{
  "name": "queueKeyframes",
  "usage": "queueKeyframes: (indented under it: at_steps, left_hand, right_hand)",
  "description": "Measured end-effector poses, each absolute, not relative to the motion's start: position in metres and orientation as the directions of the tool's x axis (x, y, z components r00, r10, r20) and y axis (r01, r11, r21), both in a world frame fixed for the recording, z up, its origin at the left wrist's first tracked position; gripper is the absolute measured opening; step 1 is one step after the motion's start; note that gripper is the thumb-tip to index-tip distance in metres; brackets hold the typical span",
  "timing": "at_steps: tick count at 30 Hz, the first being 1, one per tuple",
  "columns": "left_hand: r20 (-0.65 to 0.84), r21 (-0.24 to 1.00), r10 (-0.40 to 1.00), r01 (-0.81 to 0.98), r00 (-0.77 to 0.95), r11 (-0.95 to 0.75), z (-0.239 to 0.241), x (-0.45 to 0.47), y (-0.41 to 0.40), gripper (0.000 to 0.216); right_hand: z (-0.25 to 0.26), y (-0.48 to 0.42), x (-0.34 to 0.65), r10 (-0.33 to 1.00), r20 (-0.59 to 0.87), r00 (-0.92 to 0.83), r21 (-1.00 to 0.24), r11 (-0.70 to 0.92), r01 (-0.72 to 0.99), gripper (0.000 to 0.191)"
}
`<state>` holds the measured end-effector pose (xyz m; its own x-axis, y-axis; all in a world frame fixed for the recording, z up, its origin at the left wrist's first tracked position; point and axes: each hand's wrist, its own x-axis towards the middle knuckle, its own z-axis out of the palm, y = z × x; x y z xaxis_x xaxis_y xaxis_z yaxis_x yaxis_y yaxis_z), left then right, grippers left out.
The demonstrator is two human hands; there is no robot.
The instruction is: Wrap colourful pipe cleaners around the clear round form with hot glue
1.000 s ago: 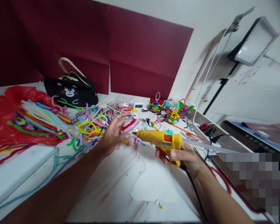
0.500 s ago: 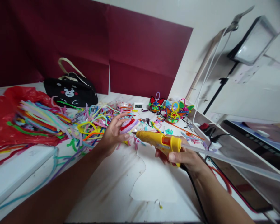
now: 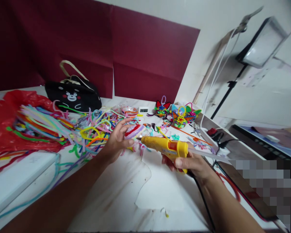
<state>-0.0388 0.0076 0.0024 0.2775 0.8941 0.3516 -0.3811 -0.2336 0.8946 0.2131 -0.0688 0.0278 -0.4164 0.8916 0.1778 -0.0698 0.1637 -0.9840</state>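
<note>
My left hand is closed around the edge of a small rounded craft piece made of red, purple and pale pipe cleaners, thumb in front and fingers behind. A yellow hot glue gun is in my right hand, its nozzle pointing left, close to the craft piece's lower right side. I cannot tell whether the tip touches it. A long clear glue stick sticks out of the gun's back. Below the gun, a white sheet with an uneven edge lies on the table.
Loose pipe cleaners cover the left side, with more in a red plastic bag. A black bag stands behind. Finished cat-faced ornaments sit at the back right. Right of my arm lie a dark tablet-like device and cables.
</note>
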Motion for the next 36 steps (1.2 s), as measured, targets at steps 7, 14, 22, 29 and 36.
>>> queueKeyframes:
  at_steps: [7,14,22,29,36]
  left_hand:
    - [0.361,0.896,0.9,-0.359,0.243,-0.262,0.003,-0.039,0.008,0.08]
    - [0.318,0.902,0.914,-0.378,0.252,-0.21,0.011,-0.036,0.002,0.081]
    - [0.336,0.896,0.914,-0.377,0.229,-0.235,0.008,-0.037,0.005,0.078]
    - [0.33,0.9,0.918,-0.367,0.218,-0.236,0.008,-0.037,0.005,0.078]
    - [0.32,0.891,0.918,-0.403,0.233,-0.209,0.014,-0.036,0.001,0.079]
  right_hand:
    - [0.037,-0.072,0.211,0.907,0.19,-0.376,-0.981,0.191,-0.034,0.044]
    - [0.035,-0.07,0.215,0.916,0.207,-0.343,-0.976,0.218,-0.006,0.042]
    - [0.041,-0.072,0.209,0.9,0.231,-0.369,-0.971,0.235,-0.035,0.039]
    - [0.037,-0.071,0.21,0.891,0.235,-0.389,-0.971,0.236,-0.046,0.04]
    - [0.037,-0.07,0.216,0.906,0.244,-0.345,-0.967,0.255,-0.015,0.038]
